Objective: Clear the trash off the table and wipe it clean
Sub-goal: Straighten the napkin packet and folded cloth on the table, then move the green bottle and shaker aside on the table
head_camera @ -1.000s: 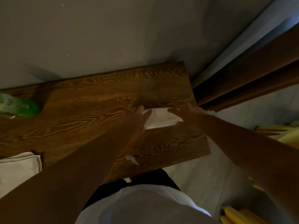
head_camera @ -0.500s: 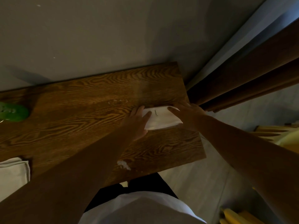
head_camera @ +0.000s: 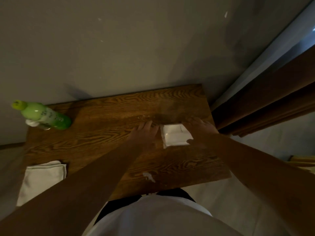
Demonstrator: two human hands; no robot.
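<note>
A folded white paper napkin (head_camera: 175,135) lies flat near the right end of the dark wooden table (head_camera: 105,137). My left hand (head_camera: 144,132) rests flat on the wood with its fingertips against the napkin's left edge. My right hand (head_camera: 199,130) presses on the napkin's right side, thumb on its lower corner. A small white crumpled scrap (head_camera: 148,176) lies near the table's front edge.
A green spray bottle (head_camera: 44,115) stands at the table's back left corner. A folded white cloth (head_camera: 42,178) lies at the front left. A grey wall runs behind the table, and a brown curtain (head_camera: 265,99) hangs to the right.
The view has tilted up and left, so the bottle and cloth show more fully. Both hands stay on the napkin, which now looks folded squarer and more compact.
</note>
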